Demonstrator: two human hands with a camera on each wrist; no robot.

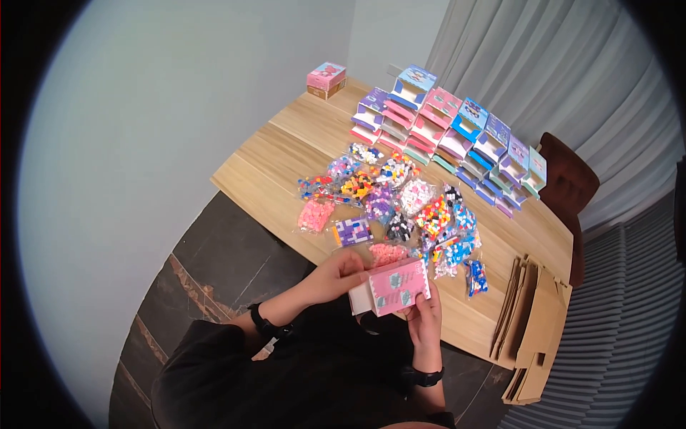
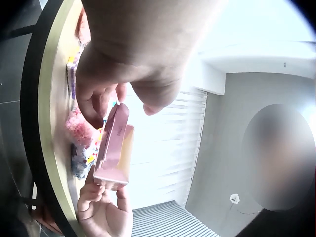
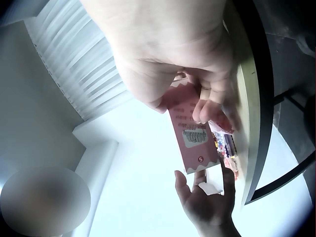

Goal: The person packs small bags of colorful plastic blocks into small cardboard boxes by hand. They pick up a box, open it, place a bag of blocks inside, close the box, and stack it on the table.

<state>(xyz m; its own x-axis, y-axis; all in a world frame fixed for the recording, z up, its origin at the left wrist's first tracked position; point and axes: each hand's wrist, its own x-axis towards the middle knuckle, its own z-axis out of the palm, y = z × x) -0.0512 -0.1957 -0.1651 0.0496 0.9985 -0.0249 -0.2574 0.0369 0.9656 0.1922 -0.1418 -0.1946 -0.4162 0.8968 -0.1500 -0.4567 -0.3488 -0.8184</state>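
Right hand (image 1: 426,323) grips a pink box (image 1: 400,286) numbered "5", open left hand (image 1: 330,277) at its flap (image 2: 117,129).

A black top (image 1: 307,372) and black wrist straps (image 1: 268,323) are worn.

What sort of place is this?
Probably an indoor packing workroom: clear plastic bags of colourful pieces, open pastel cardboard boxes and flattened brown cardboard lie on a light wooden table.
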